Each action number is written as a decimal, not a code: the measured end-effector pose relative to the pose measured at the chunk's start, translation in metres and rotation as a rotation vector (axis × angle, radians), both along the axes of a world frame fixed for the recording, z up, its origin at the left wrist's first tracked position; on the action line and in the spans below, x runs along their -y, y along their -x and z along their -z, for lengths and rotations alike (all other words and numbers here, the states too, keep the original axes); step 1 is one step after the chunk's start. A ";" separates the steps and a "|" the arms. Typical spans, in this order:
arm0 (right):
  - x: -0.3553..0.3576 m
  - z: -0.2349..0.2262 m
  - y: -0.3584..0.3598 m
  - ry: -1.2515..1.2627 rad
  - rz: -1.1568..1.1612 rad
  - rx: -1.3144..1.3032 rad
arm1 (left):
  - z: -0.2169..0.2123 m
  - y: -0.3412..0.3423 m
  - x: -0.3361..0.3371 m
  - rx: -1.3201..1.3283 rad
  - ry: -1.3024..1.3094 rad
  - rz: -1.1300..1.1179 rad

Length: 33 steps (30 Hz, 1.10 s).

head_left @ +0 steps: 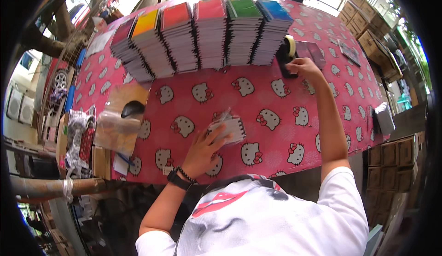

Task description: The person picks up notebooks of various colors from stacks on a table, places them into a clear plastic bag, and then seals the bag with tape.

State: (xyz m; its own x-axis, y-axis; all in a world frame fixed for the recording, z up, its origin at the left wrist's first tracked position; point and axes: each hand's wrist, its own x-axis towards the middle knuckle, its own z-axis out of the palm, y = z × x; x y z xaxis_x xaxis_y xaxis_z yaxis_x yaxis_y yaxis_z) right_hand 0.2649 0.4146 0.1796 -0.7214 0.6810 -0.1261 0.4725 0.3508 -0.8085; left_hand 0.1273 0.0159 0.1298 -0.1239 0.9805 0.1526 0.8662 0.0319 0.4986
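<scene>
My left hand (205,149) lies over a small spiral notebook (233,129) in clear plastic, holding it against the pink tablecloth (221,101). Its fingers reach across the left side and cover part of the cover; the black coil shows at the right. Further off, my right arm stretches to a black tape dispenser (284,62) with a pale yellow tape roll (290,47). There my right hand (304,67) is closed in a pinch at the dispenser's near end. The strip of tape between its fingertips is too small to make out clearly.
Tall stacks of spiral notebooks (211,39) with covers in several colours stand along the back. At the left lie a plastic-covered packet (119,118) and a black computer mouse (133,109). A dark flat sheet (311,53) is beside the dispenser; cardboard boxes (391,157) are stacked right of the table.
</scene>
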 end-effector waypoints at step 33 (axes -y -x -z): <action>0.209 -0.004 -0.001 -0.199 -0.360 -0.664 | -0.042 -0.016 -0.024 -0.016 -0.758 -0.178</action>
